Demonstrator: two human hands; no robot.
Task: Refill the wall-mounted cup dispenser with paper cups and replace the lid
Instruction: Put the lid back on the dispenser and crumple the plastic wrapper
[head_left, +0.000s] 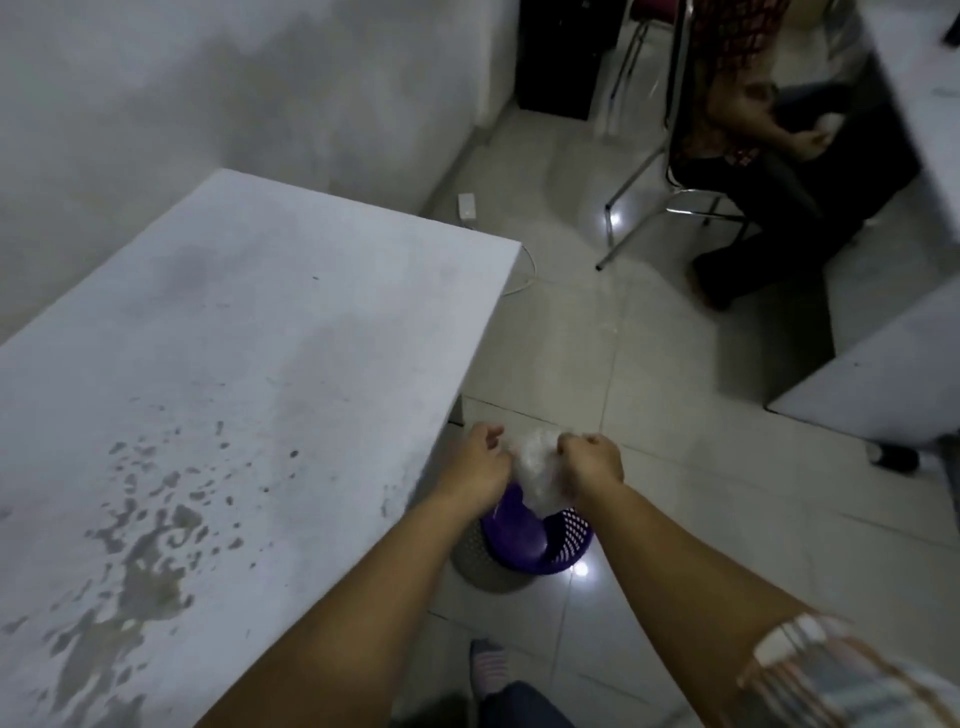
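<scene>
Plastic wrap (537, 475): a crumpled, clear, whitish bundle held between the two hands, above the purple basket; no paper cups can be made out in it.
Left hand (480, 462): on the bundle's left side, fingers curled and pinching its edge; the thumb points away from the person.
Right hand (595, 457): on the bundle's right side, closed into a fist around the upper right corner of the plastic.
Axis of the bundle: it hangs roughly upright from the hands, top gathered level with the knuckles, lower end tapering down toward the basket's mouth; whether it touches the rim cannot be told.
Texture of the bundle: thin, wrinkled, glossy film, soft-edged and blurred.
Basket (563, 540): directly below the hands, round, purple plastic, its wall pierced with rows of small holes, standing on the floor (649, 364).
Second round thing (480, 561): grey, perforated, partly under the basket's left side.
Bench (208, 389): left of the left hand, a flat white top with sharp corners, stained with dark blotches.
Floor: pale glossy tiles with thin joints and a bright light reflection just right of the basket.
Sleeve (841, 670): striped fabric on the right arm, near the person.
</scene>
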